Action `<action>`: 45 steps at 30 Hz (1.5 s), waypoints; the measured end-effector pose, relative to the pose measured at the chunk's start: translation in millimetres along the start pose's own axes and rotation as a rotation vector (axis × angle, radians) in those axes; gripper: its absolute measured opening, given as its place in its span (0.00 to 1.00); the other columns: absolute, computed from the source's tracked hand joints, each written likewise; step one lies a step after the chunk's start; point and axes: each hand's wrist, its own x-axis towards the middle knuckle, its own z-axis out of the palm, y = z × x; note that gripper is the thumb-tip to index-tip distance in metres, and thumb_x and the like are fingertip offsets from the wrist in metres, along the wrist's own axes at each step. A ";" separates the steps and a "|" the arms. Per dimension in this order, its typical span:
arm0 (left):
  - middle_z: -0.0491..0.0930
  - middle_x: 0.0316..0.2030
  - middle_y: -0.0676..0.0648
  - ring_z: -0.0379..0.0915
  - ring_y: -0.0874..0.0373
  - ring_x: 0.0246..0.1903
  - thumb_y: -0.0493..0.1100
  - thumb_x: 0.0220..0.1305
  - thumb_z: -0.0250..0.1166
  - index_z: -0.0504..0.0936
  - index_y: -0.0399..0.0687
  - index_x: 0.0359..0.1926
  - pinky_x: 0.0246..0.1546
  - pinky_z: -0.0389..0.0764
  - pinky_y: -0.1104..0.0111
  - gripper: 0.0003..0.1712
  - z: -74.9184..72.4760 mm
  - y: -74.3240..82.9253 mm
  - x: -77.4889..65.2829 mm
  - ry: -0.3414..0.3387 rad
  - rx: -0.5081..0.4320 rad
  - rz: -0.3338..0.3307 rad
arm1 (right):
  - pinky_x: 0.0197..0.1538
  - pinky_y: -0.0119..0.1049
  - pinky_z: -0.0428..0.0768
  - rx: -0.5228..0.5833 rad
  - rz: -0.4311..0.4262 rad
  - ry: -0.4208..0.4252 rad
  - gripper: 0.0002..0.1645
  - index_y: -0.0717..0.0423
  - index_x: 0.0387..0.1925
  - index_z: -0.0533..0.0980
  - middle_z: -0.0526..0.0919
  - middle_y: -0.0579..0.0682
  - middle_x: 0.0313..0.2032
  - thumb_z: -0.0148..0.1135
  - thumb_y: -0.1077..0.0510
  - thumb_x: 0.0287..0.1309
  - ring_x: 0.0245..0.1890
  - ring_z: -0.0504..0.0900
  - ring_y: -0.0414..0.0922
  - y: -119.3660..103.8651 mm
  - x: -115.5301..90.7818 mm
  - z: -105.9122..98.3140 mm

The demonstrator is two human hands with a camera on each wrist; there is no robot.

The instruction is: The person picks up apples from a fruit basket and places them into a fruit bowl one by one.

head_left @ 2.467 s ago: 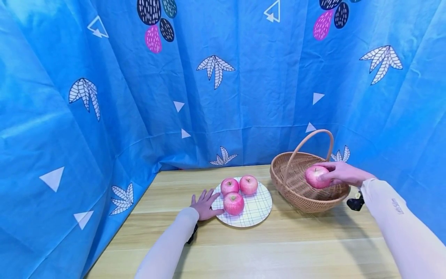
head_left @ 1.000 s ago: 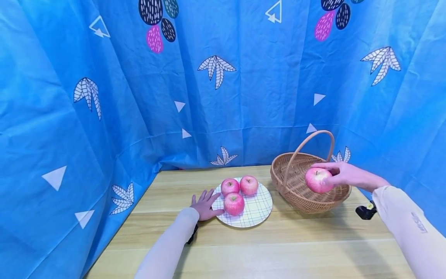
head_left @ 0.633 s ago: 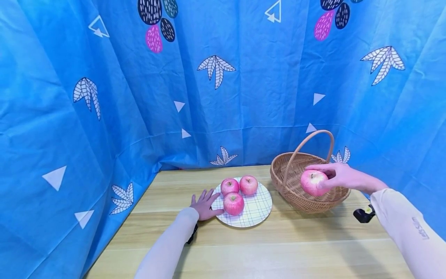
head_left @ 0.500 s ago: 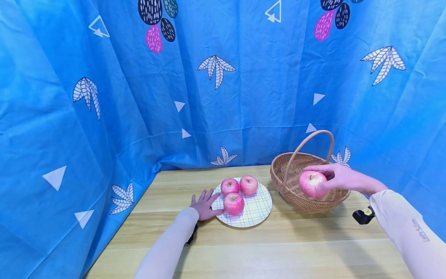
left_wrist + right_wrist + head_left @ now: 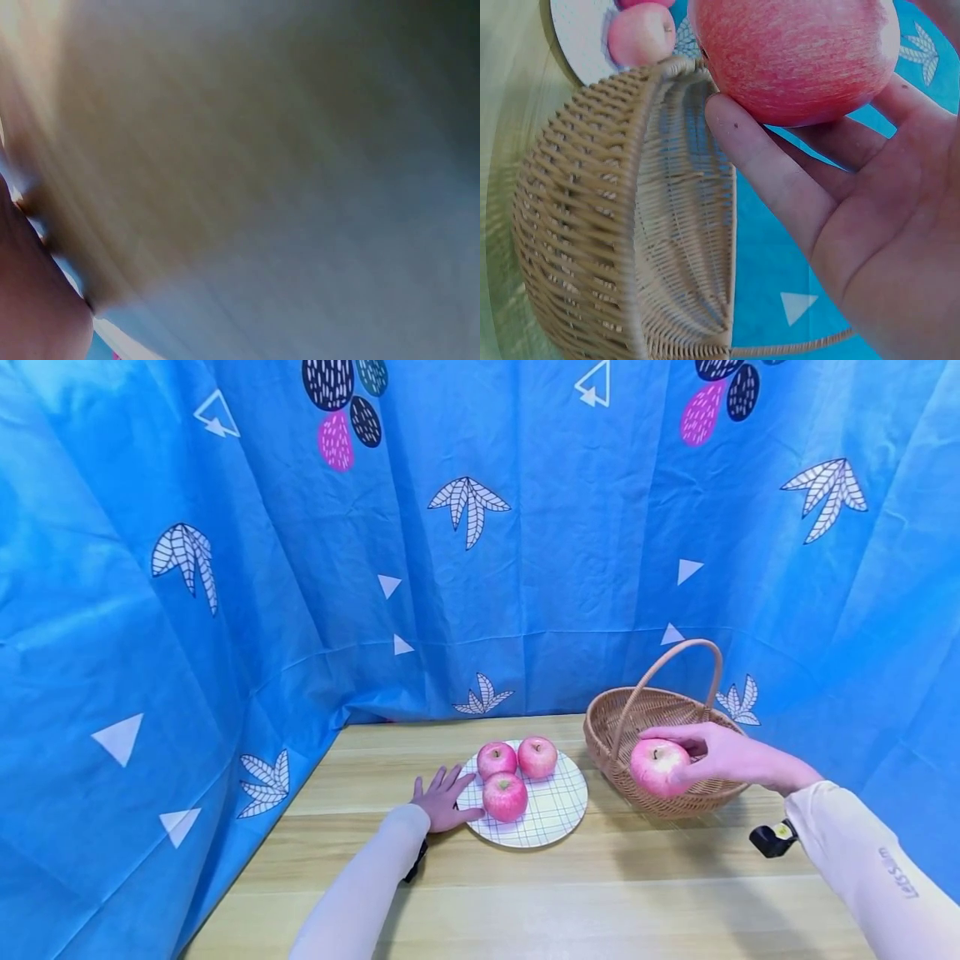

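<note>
My right hand (image 5: 723,756) grips a pink-red apple (image 5: 660,767) above the front part of a brown wicker basket (image 5: 611,727) with an arched handle. In the right wrist view the fingers curl round that apple (image 5: 795,56), and the basket's inside (image 5: 686,225) shows bare wicker. My left hand (image 5: 442,802) lies with fingers spread at the left rim of a white checked plate (image 5: 551,814). Three apples sit on the plate: a front one (image 5: 505,797) near the left thumb, a back left one (image 5: 496,759) and a back right one (image 5: 537,757). The left wrist view is mostly blurred table surface.
A light wooden table (image 5: 525,902) carries the plate and basket, the basket standing right of the plate. A blue patterned curtain (image 5: 480,593) hangs behind and along both sides. A black wrist device (image 5: 772,839) sits under the right sleeve.
My right hand, holding the apple, has moved left and slightly down, from over the basket's middle towards its front left. The left hand and the plate's apples stay put.
</note>
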 end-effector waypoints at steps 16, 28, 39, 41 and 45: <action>0.40 0.82 0.53 0.30 0.45 0.80 0.88 0.54 0.44 0.48 0.75 0.79 0.72 0.32 0.33 0.55 1.6 -1.3 2.4 -0.001 0.016 0.001 | 0.47 0.36 0.84 0.003 -0.068 -0.028 0.42 0.50 0.70 0.70 0.82 0.51 0.56 0.75 0.52 0.54 0.48 0.82 0.43 -4.6 10.3 26.2; 0.38 0.82 0.52 0.30 0.44 0.80 0.88 0.54 0.43 0.47 0.75 0.80 0.72 0.33 0.32 0.56 4.3 -5.2 4.7 0.012 0.017 0.024 | 0.47 0.36 0.84 0.021 -0.071 -0.043 0.40 0.45 0.70 0.71 0.80 0.50 0.59 0.75 0.52 0.55 0.49 0.81 0.43 -4.7 11.9 41.4; 0.39 0.82 0.53 0.31 0.44 0.80 0.88 0.54 0.43 0.49 0.74 0.79 0.72 0.33 0.32 0.56 5.4 -6.1 4.4 0.021 0.012 0.024 | 0.50 0.35 0.82 0.069 -0.052 -0.037 0.39 0.38 0.68 0.72 0.80 0.50 0.60 0.75 0.51 0.55 0.52 0.81 0.45 1.2 15.4 63.4; 0.38 0.82 0.53 0.31 0.45 0.80 0.89 0.54 0.43 0.49 0.75 0.79 0.72 0.33 0.33 0.56 4.8 -5.6 3.7 0.019 0.012 0.021 | 0.50 0.34 0.82 0.069 -0.057 -0.021 0.40 0.39 0.68 0.72 0.80 0.50 0.59 0.76 0.51 0.54 0.51 0.81 0.43 4.0 16.8 67.6; 0.38 0.82 0.53 0.30 0.45 0.80 0.89 0.53 0.43 0.48 0.75 0.79 0.72 0.31 0.32 0.56 6.5 -5.8 6.0 0.016 0.010 0.020 | 0.50 0.35 0.83 0.103 -0.053 -0.019 0.42 0.46 0.69 0.70 0.80 0.52 0.58 0.76 0.52 0.54 0.52 0.82 0.44 6.7 18.5 73.8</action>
